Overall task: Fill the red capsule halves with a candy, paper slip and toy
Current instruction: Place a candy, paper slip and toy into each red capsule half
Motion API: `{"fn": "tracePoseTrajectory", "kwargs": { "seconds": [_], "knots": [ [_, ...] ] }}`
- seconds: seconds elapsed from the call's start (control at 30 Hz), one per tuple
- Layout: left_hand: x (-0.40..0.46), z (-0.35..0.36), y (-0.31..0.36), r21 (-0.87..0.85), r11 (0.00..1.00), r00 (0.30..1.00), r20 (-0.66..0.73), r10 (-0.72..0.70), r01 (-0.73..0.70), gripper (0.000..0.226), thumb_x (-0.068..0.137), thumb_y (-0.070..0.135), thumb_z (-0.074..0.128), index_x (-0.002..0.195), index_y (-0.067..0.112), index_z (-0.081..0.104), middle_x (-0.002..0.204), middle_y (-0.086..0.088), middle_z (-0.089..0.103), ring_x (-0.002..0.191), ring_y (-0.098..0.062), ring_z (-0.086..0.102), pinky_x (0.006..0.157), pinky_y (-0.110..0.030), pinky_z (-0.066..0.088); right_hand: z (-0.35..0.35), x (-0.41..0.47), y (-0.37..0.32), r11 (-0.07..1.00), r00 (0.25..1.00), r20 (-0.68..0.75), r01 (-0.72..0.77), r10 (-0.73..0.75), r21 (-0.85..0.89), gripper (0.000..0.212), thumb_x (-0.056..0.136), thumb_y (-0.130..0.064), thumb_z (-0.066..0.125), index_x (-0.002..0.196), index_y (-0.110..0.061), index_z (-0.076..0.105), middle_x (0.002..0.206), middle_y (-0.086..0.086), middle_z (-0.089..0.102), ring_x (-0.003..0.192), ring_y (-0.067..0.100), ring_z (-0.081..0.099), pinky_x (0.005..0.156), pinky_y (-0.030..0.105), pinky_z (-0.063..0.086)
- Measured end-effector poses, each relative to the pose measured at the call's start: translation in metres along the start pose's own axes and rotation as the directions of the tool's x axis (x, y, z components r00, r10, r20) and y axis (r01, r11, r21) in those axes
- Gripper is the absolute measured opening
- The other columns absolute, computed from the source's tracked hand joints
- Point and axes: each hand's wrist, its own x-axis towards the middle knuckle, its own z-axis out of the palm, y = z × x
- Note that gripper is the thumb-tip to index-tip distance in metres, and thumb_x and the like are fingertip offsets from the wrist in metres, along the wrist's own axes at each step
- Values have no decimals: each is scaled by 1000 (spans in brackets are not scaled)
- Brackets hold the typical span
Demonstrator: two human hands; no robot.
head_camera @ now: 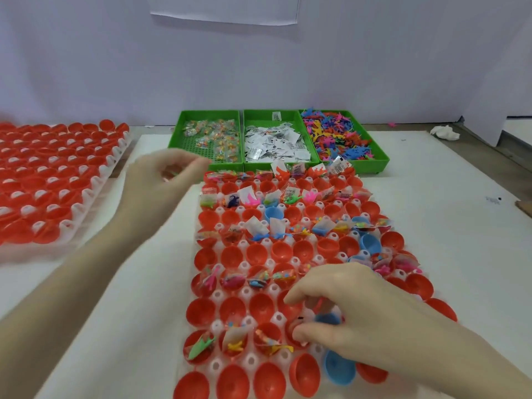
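Both grips curled: right hand (342, 318) pinching over red capsule half (296, 332); left hand (164, 180) blurred, contents unclear.

Bright, even light; motion-blurred hands (161, 180)

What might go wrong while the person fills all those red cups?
The left hand pinches something small and green above the table; it might drop before reaching a cup. The right hand works low among filled red capsule halves, so it could knock slips or toys out. A few blue halves sit in the tray and might get filled by mistake.
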Motion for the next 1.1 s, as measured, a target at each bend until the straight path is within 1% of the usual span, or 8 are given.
{"fn": "tracePoseTrajectory", "kwargs": {
  "seconds": [0.2,0.3,0.4,0.5,0.67,0.83,0.97,1.1],
  "knots": [
    [94,35,-53,176,972,984,65,-167,154,31,93,23,53,119,8,60,118,-7,61,103,-15,54,87,-25,40,-21,1,7,997,996,-60,57,-59,-42,48,77,-61,55,120,-54,36,97,-38,53,96,-18,46,80,5,39],
    [118,55,-77,362,920,957,179,-228,151,46,94,32,49,134,8,46,137,-9,49,124,-24,47,101,-36,36,-39,8,17,998,969,-240,58,-62,-26,36,70,-61,52,102,-47,57,91,-36,59,87,-12,57,76,10,43],
    [127,65,-96,551,822,922,224,-316,147,66,90,50,48,144,16,31,135,-11,51,114,-29,54,92,-38,43,-61,21,38,998,869,-491,59,-58,-13,20,69,-50,62,69,-32,71,88,-23,66,85,-5,60,72,11,44],
    [131,69,-107,589,779,906,178,-384,214,77,82,56,56,144,18,32,129,-12,56,113,-30,54,89,-38,46,-87,52,70,988,786,-611,1,96,156,11,68,-37,74,64,-27,70,74,-13,69,72,-1,61,58,10,43],
    [131,74,-110,399,885,950,89,-299,241,41,82,30,69,119,15,60,116,-2,64,102,-20,59,84,-36,50,-109,129,150,920,737,-553,-286,389,267,5,81,-16,68,84,-12,70,90,6,69,79,12,57,70,19,42],
    [129,76,-111,327,917,965,42,-258,231,30,87,6,57,116,14,59,81,7,57,74,-12,53,61,-29,43,-112,182,196,875,796,-364,-457,483,162,42,84,-23,67,121,-4,58,123,11,60,109,23,55,90,28,39],
    [130,76,-113,355,914,968,78,-238,196,32,91,6,52,123,9,54,108,-7,50,86,-18,49,75,-34,45,-109,196,202,868,810,-313,-480,495,129,24,78,-23,73,95,-6,71,98,12,70,71,14,59,63,20,42],
    [131,69,-112,323,927,975,45,-219,193,47,83,20,66,127,9,53,104,-6,41,81,-12,42,77,-24,34,-109,198,199,871,784,-387,-475,485,128,16,77,-21,74,69,-10,66,69,1,64,59,6,51,61,22,37]
  ]
}}
